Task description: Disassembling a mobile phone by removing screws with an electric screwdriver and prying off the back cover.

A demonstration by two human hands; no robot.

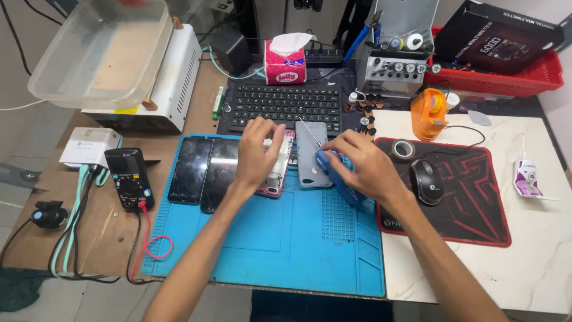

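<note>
My left hand [257, 156] lies flat, fingers pressing the pink-edged opened phone [277, 162] on the blue mat [286, 238]; right hand [363, 164] fingers grip a blue tool [338, 173] beside the grey back cover [312, 155].

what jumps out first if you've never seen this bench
Both hands meet at the centre of the blue work mat: the left hand rests on an opened pink-edged phone, while the right hand holds a blue tool beside a grey back cover. Two dark phones lie left of them, a red-and-black mouse pad right.
</note>
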